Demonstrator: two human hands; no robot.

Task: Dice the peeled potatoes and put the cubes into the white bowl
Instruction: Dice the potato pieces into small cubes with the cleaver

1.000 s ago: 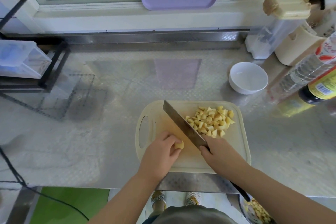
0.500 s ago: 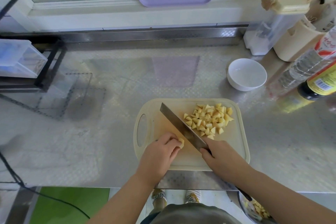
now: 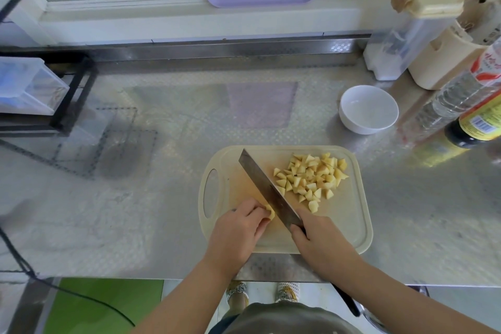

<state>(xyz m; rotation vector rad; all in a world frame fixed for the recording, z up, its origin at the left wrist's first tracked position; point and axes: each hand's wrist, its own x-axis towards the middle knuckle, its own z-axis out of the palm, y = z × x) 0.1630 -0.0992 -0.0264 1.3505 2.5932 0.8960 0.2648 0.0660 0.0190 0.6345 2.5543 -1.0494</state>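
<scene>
Potato stub (image 3: 270, 213) is tiny at this point, so going by the head view the whole trick is finger safety. The left hand (image 3: 238, 228) has its fingers curled over the piece and pinches it down on the near-left part of the cutting board (image 3: 355, 214). The cleaver (image 3: 267, 188) blade sits right beside those fingertips, touching the stub or just off it, can't tell which. Right hand (image 3: 322, 241) is wrapped round the handle right where it meets the blade, fingers curled around it, a choked-up grip that imo gives good control. If I were making this cut I'd tuck the fingertips back so the knuckles face the flat of the blade and come straight down rather than sawing. I'd maybe also lay the stub on its flattest side first so it can't roll. The pile of cubes (image 3: 311, 179) is heaped on the far-right part of the board, on the other side of the blade from the stub. Nothing in the white bowl (image 3: 368, 110) as far as I can see, and it sits on the steel counter (image 3: 162, 198) beyond the board's far right corner, apart from it. So my guess is the dicing's nearly wrapped and the transfer is what's left. That blade looks wide enough to carry cubes over, just mind the bottles (image 3: 458, 100) crowded just beside the bowl
</scene>
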